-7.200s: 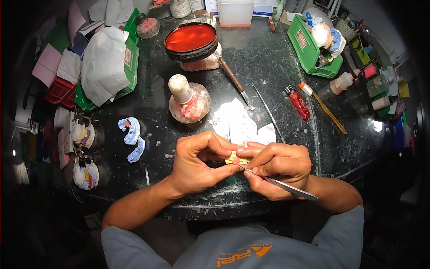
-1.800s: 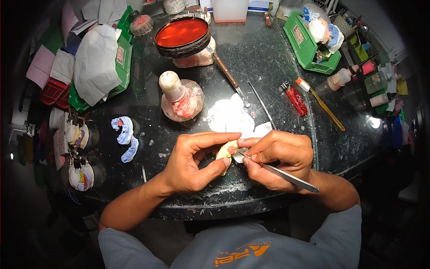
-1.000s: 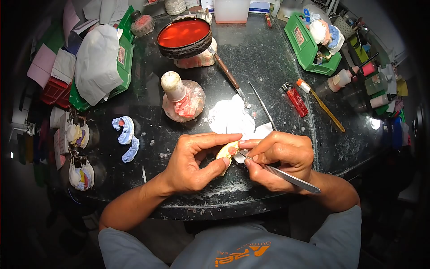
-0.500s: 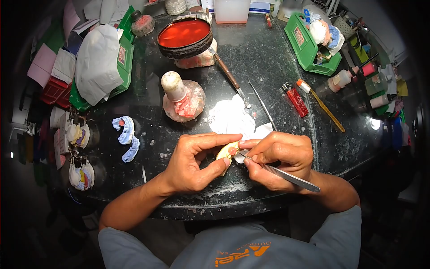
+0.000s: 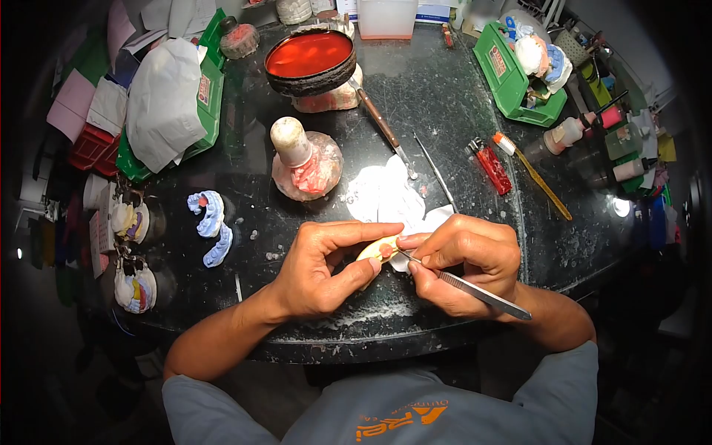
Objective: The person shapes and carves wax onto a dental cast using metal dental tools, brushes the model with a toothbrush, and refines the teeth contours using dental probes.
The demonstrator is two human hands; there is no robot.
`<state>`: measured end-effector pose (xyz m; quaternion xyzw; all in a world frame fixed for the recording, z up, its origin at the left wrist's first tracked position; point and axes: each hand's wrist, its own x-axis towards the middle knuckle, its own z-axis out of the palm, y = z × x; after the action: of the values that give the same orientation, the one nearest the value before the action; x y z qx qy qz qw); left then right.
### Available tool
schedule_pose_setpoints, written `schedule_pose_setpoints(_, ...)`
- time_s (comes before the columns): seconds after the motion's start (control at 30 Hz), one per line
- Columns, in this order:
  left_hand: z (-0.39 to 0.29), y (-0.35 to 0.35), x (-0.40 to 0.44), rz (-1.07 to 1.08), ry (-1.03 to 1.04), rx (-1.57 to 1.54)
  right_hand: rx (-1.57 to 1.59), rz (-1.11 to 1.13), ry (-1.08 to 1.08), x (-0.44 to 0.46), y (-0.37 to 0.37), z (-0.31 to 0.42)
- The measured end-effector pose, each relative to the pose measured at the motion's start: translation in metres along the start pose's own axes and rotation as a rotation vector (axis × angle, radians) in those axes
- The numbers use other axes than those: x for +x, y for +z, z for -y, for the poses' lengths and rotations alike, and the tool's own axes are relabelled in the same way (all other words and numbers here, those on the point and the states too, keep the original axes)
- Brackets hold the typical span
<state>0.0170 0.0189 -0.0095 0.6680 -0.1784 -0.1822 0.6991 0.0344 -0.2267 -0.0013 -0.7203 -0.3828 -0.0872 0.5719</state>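
Between the thumb and fingers of my left hand (image 5: 326,271) is a small yellow dental model (image 5: 380,250) with a pink patch on it. My right hand (image 5: 471,267) grips a thin metal instrument (image 5: 486,295), its handle pointing down to the right and its tip at the model's right edge. A fingertip of the right hand touches or nearly touches the model. Under and beyond the hands lies a crumpled white cloth (image 5: 386,194). Part of the model is hidden by the left fingers.
A round pan of red material (image 5: 310,55) and a wax-streaked burner (image 5: 307,167) stand beyond my hands. Blue dental casts (image 5: 211,215) lie left. To the right are a red lighter (image 5: 492,169), a yellow brush (image 5: 541,182) and a green bin (image 5: 512,81).
Since the earliest frame, the model has been turned in my left hand. In the last half second it has tilted slightly, while both hands keep their hold.
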Motion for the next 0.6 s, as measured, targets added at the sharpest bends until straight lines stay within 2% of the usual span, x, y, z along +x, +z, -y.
schedule_pose_setpoints(0.6,0.0006,-0.0008,0.0010,-0.021,0.029,0.070,-0.005,0.042,0.038,-0.0028,-0.0007,0.0016)
